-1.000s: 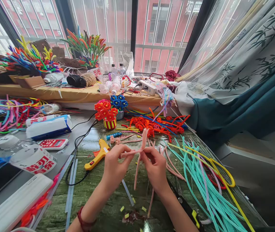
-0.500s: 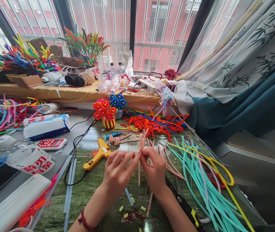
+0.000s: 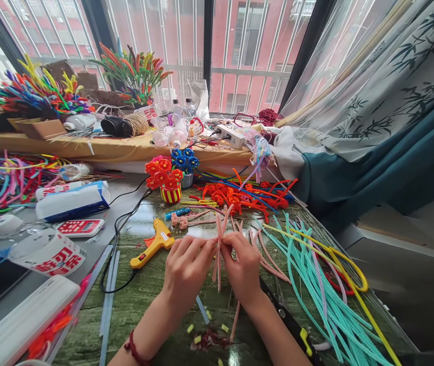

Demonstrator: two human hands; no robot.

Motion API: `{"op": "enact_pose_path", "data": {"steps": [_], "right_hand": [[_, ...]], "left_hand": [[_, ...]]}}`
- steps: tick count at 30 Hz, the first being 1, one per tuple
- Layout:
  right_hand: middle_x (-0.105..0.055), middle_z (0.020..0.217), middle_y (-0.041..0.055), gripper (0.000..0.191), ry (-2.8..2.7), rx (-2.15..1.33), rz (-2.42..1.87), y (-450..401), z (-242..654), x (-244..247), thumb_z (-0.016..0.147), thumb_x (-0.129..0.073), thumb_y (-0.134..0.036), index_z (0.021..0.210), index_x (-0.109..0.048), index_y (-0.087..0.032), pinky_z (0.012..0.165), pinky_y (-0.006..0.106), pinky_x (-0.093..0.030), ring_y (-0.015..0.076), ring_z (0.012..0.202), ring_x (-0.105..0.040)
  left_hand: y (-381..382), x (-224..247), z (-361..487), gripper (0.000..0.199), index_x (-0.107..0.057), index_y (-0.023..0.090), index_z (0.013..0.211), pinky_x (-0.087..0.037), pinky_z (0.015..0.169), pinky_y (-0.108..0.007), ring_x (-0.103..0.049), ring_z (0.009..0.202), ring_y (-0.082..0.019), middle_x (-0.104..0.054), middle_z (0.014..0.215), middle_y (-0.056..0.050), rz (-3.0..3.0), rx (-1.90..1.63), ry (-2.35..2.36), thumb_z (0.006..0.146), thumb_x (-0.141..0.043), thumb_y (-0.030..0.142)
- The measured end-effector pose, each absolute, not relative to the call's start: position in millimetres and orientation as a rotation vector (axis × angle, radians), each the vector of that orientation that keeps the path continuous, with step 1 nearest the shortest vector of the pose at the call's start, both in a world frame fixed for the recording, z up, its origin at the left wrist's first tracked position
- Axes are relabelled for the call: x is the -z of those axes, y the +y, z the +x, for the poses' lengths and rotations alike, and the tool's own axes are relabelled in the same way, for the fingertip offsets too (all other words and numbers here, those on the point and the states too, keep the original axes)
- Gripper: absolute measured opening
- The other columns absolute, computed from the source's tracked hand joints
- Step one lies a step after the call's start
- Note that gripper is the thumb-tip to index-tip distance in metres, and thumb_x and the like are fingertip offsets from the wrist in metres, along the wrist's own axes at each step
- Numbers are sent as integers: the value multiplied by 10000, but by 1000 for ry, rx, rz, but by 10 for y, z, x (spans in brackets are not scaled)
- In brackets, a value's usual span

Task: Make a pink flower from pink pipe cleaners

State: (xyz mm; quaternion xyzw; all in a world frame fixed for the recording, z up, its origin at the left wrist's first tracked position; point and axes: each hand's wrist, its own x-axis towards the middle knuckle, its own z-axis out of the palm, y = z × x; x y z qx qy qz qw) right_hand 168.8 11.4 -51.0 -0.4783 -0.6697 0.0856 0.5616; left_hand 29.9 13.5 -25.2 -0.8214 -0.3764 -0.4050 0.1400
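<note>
Together, left hand and right hand pinch pink fuzzy stems

Fingertips of both hands close on the stems partway along their length, above a green tabletop, the two hands almost meeting. Several ends fan upward from the pinch while others hang below it. A dark red bracelet circles the left wrist. Beside the left hand lies a yellow glue gun; farther left, a red-and-white calculator rests on a gray surface. Beyond the grip, red flowers stand in a striped pot near blue flowers, with orange-red stems heaped to their right. Long turquoise stems spread to the right of the right hand, and small yellow-green pieces dot the surface between the forearms.
</note>
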Motion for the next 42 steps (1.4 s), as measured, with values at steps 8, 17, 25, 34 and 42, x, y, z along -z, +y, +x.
{"op": "enact_pose_path", "data": {"steps": [8,17,25,34,42], "right_hand": [[-638,809,52,183,-1682,-86,-1105,125,1707,594,952,-457,-174,864,-613,-212,634,283,-469,184,732,-611],[-635,814,39,164,-1600,-122,-1138,146,1725,558,948,-476,-163,849,-598,-208,666,273,-470,174,739,-615],[-647,825,45,181,-1604,-109,-1142,153,1736,575,941,-466,-153,860,-618,-211,657,278,-469,179,744,-618],[-659,866,59,154,-1606,-100,-1140,158,1764,569,937,-476,-162,920,-623,-208,719,317,-480,202,797,-621],[-664,890,72,160,-1656,-88,-1098,134,1774,511,942,-465,-164,943,-621,-198,740,320,-475,206,826,-620]], "left_hand": [[123,212,307,144,-668,154,871,-368,653,-357,-520,715,-216,-661,753,-63,-2473,1077,-1242,876,-538,219],[189,204,250,220,-633,168,1023,-390,650,-324,-560,727,-197,-687,845,-58,-2671,1109,-1123,930,-436,136],[194,166,245,270,-623,184,1080,-463,665,-304,-605,775,-197,-677,903,-79,-2753,1054,-1081,944,-393,148],[203,186,221,341,-569,176,1197,-417,689,-350,-621,816,-227,-702,1033,-80,-2687,944,-999,910,-405,91],[184,154,217,350,-566,187,1209,-385,675,-342,-622,805,-217,-710,1011,-65,-2664,930,-994,916,-398,97]]}}
